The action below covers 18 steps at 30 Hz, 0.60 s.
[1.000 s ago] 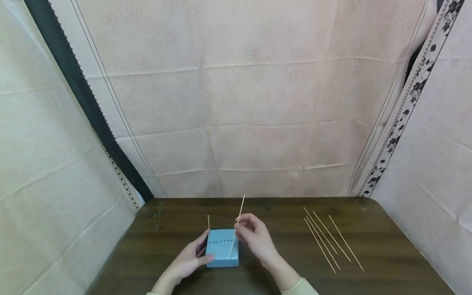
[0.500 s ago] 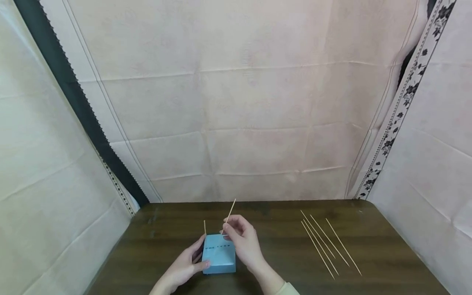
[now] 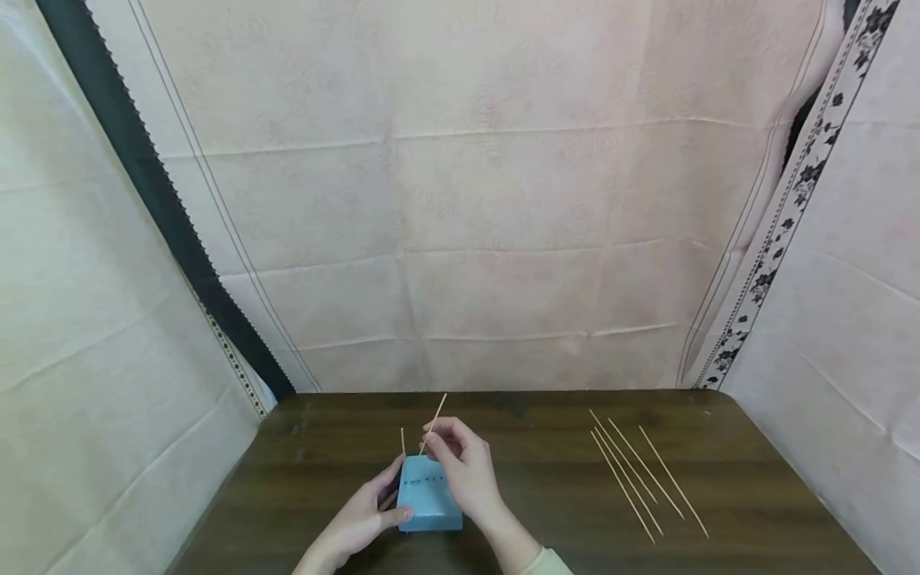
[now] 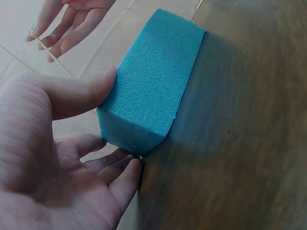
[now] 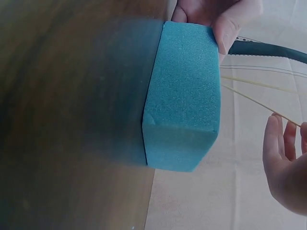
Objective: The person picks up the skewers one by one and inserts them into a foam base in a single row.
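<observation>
On the table stands a blue foam block [image 3: 430, 503] with a row of dark marks across its top. My left hand [image 3: 362, 511] grips the block's left side, thumb on the near corner and fingers round the far side. A thin wooden stick [image 3: 403, 441] stands upright at the block's far left. Between thumb and fingertips my right hand [image 3: 463, 471] pinches a second wooden stick [image 3: 439, 407], tilted to the right, its lower end right at the block's far edge. In the right wrist view, both sticks rise from the block's top side, and the right hand [image 5: 285, 165] holds one partway along.
Several loose wooden sticks [image 3: 647, 471] lie roughly parallel on the right part of the dark wooden table [image 3: 532, 519]. Pale cloth [image 3: 503, 200] hangs behind the table and along both sides.
My right hand has moved left with its stick, from over the block's right side to near the upright stick. The stick now leans more to the right. My left hand keeps its hold.
</observation>
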Each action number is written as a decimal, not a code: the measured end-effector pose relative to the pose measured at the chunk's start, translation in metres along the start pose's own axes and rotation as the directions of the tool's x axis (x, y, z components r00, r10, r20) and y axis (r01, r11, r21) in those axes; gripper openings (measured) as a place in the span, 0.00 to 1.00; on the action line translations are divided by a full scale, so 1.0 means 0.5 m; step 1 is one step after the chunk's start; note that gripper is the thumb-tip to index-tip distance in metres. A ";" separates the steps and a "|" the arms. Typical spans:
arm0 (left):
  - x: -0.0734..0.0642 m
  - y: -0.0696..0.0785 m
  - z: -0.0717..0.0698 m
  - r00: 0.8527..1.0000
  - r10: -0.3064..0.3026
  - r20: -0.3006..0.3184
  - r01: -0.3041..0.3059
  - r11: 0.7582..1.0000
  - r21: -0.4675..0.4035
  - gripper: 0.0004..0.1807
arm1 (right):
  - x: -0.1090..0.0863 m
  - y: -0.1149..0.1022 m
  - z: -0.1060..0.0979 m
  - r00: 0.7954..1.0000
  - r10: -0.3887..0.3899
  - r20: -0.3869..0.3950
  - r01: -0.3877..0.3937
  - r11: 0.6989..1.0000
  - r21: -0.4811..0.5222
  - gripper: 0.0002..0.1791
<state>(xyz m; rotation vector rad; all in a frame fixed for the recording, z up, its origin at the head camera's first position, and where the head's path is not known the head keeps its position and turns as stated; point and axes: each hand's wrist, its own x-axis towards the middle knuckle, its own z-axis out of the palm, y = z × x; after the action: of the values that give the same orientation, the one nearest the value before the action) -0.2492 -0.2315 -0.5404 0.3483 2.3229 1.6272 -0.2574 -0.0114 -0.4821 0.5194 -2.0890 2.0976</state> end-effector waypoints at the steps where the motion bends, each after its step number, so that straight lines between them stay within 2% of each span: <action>1: 0.000 0.000 0.001 1.000 0.003 0.003 -0.003 1.000 -0.003 0.51 | -0.001 0.000 0.001 1.000 -0.003 0.000 0.003 1.000 -0.013 0.07; 10: -0.003 0.002 0.003 1.000 0.009 -0.002 -0.009 1.000 -0.013 0.51 | 0.000 0.005 0.008 0.998 -0.059 0.016 0.061 0.994 -0.089 0.05; 18: -0.001 0.007 -0.002 1.000 -0.004 -0.003 0.004 1.000 -0.005 0.50 | 0.000 0.001 0.007 0.998 -0.055 0.043 0.061 0.989 -0.133 0.06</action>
<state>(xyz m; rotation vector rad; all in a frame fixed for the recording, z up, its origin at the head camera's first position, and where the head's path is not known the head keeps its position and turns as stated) -0.2490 -0.2311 -0.5368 0.3392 2.3196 1.6330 -0.2569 -0.0148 -0.4829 0.5999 -2.1899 1.9136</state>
